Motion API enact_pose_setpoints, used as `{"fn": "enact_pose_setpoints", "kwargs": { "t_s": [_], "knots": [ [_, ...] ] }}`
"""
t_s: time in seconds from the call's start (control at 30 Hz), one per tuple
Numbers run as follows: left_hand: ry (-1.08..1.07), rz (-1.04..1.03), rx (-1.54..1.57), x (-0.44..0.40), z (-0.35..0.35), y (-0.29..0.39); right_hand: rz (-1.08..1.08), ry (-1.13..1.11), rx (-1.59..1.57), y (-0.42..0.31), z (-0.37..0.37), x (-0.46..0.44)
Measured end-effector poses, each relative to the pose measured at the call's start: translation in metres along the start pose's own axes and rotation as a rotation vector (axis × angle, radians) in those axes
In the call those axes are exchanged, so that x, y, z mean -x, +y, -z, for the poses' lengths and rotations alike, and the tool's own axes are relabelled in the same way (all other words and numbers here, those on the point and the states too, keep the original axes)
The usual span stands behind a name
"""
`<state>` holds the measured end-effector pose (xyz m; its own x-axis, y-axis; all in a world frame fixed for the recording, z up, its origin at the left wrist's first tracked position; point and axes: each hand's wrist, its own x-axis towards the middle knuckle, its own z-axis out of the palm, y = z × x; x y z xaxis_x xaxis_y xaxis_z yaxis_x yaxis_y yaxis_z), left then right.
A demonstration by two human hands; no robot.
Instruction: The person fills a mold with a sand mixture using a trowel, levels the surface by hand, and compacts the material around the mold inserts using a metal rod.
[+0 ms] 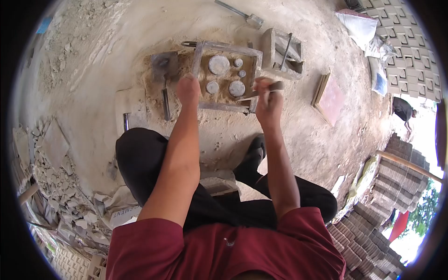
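Note:
A square mould frame [226,108] lies on the sandy floor in front of me, with several round grey discs of different sizes, one a large disc [219,65], set in the sand inside it. My left hand [188,89] is closed on the frame's left side. My right hand [269,100] is closed round a hand tool with a dark handle end [277,86], over the frame's right side. A thin strip, perhaps the tool's blade, reaches over the lower right corner; blur hides its exact kind. Left of the frame lies a dark square plate [164,64] beside a dark handle [165,103].
A grey box [269,49] with a tool in it stands right of the frame. A hammer-like tool [254,20] lies beyond. Boards [330,99], sacks [359,25] and paver stacks [396,168] are at right, rubble [65,191] at left. Another person [402,108] bends far right.

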<state>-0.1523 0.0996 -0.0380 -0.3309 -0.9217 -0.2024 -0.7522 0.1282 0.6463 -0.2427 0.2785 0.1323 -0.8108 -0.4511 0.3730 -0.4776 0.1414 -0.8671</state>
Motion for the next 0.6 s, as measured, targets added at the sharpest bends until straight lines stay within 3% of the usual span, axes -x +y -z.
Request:
{"fn": "enact_pose_setpoints", "kwargs": {
  "t_s": [0.03, 0.1, 0.17, 0.23, 0.27, 0.37, 0.5, 0.57, 0.6],
  "knots": [
    [-0.013, 0.055, 0.029, 0.002, 0.005, 0.006, -0.003, 0.003, 0.001, 0.003, 0.009, -0.003],
    [-0.019, 0.111, 0.064, 0.003, 0.01, 0.017, -0.078, -0.308, 0.072, 0.008, 0.022, -0.01],
    [-0.016, 0.106, 0.079, 0.006, 0.015, 0.018, -0.145, -0.212, -0.042, 0.011, 0.016, -0.005],
    [-0.014, 0.113, 0.084, 0.005, 0.014, 0.017, -0.068, 0.038, -0.414, 0.032, 0.003, 0.003],
    [-0.022, 0.116, 0.083, 0.003, 0.014, 0.016, -0.104, 0.027, -0.276, 0.035, 0.003, 0.006],
    [-0.004, 0.013, 0.106, -0.001, -0.001, -0.003, -0.185, 0.145, -0.363, 0.004, 0.003, -0.005],
    [0.023, -0.027, 0.083, 0.026, 0.012, -0.009, -0.078, 0.178, -0.263, 0.012, -0.004, 0.008],
    [0.025, 0.289, 0.192, 0.023, 0.006, -0.01, -0.091, 0.211, -0.299, 0.009, -0.006, -0.003],
    [0.021, 0.287, 0.187, 0.02, -0.007, -0.025, -0.151, 0.221, -0.334, -0.007, -0.003, -0.003]
  ]
}}
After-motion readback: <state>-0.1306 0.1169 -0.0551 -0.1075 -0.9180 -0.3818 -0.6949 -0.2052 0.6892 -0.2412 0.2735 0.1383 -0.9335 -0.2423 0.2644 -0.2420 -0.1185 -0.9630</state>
